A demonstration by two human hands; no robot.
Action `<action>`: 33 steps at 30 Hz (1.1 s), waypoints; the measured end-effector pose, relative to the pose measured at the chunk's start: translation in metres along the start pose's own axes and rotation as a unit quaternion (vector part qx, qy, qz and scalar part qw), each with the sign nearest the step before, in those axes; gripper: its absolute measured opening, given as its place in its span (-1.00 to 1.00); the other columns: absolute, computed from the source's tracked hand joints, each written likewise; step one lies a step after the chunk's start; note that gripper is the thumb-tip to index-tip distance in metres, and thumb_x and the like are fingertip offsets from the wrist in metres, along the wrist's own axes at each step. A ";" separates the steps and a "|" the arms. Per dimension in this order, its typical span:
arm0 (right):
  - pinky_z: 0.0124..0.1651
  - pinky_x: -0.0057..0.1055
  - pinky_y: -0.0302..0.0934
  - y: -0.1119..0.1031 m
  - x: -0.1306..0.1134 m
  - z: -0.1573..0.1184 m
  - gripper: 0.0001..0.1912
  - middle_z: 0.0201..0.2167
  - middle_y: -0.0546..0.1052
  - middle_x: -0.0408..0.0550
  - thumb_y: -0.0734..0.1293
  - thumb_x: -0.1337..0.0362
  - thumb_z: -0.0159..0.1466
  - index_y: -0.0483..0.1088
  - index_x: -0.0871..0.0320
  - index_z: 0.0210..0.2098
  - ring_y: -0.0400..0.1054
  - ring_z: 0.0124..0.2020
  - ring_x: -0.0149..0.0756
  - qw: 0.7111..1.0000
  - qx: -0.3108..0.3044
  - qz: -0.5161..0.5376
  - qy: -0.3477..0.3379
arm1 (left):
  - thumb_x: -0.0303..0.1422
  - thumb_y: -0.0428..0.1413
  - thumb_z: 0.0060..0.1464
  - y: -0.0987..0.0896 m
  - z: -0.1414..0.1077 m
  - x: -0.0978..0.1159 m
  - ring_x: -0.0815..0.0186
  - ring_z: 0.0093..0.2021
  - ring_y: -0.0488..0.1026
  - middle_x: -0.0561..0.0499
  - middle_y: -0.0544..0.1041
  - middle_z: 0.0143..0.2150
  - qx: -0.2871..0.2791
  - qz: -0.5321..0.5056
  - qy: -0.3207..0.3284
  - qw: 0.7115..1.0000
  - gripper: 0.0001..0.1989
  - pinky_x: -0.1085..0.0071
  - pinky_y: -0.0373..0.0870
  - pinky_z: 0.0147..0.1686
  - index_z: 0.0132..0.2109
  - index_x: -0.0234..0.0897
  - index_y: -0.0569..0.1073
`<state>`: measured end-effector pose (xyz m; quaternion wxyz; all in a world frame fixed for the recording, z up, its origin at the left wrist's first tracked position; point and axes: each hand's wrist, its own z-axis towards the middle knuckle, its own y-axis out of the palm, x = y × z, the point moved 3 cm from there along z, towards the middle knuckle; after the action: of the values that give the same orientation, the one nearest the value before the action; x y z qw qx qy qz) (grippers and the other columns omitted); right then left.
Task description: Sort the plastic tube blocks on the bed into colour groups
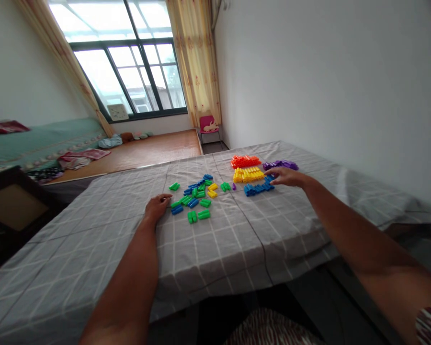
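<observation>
Small plastic pieces in several colours lie on a grey checked cloth. My left hand (158, 207) rests at the left edge of a loose mix of green pieces (204, 214), blue pieces (177, 210) and yellow pieces (212, 193); its fingers are loosely bent and hold nothing visible. To the right, my right hand (286, 176) reaches over a row of blue pieces (255, 189), with a blue piece (269, 178) between thumb and index finger. Beyond are grouped yellow pieces (248, 174), red-orange pieces (244, 161) and purple pieces (280, 165). One purple piece (233, 186) lies apart.
The cloth (129, 244) covers a wide surface with its near edge hanging down. A white wall (326, 81) rises on the right. Behind are a wooden platform (158, 147) with clothes, a pink chair (207, 123), a window and curtains. A dark cabinet (17, 211) stands left.
</observation>
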<state>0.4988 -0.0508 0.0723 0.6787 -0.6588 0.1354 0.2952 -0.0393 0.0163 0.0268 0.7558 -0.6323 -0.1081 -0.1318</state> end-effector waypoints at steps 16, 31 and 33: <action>-0.17 -0.37 0.33 0.010 -0.013 0.002 -0.47 -0.07 0.56 0.04 0.38 0.27 0.10 0.43 0.19 0.08 0.43 -0.30 -0.30 0.997 0.069 -0.024 -0.020 | -0.25 -0.01 0.16 0.000 -0.003 0.003 0.25 -0.13 0.51 0.01 0.61 -0.13 -0.001 -0.002 -0.010 1.000 -0.64 0.44 0.37 -0.20 0.02 -0.12 0.56; -0.07 -0.40 0.27 0.157 -0.210 0.074 -0.62 -0.20 0.61 -0.03 0.28 0.52 0.19 0.53 0.11 -0.06 0.47 -0.18 -0.28 0.968 -0.032 -0.082 -0.236 | -0.29 -0.01 0.15 0.009 -0.004 -0.001 0.26 -0.10 0.50 0.01 0.60 -0.10 0.000 -0.026 0.006 1.000 -0.65 0.42 0.37 -0.11 0.00 -0.12 0.57; -0.04 -0.38 0.26 0.172 -0.224 0.082 -0.65 -0.15 0.59 0.00 0.31 0.48 0.20 0.52 0.11 -0.06 0.46 -0.13 -0.26 0.957 -0.058 -0.104 -0.264 | -0.29 -0.01 0.15 0.010 -0.003 -0.002 0.26 -0.12 0.50 0.01 0.60 -0.12 0.002 -0.032 0.007 0.999 -0.65 0.42 0.37 -0.12 -0.01 -0.12 0.57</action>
<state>0.2057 -0.0282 0.0679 0.6776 -0.6062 -0.1358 0.3936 -0.0381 0.0152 0.0161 0.7535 -0.6257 -0.1231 -0.1598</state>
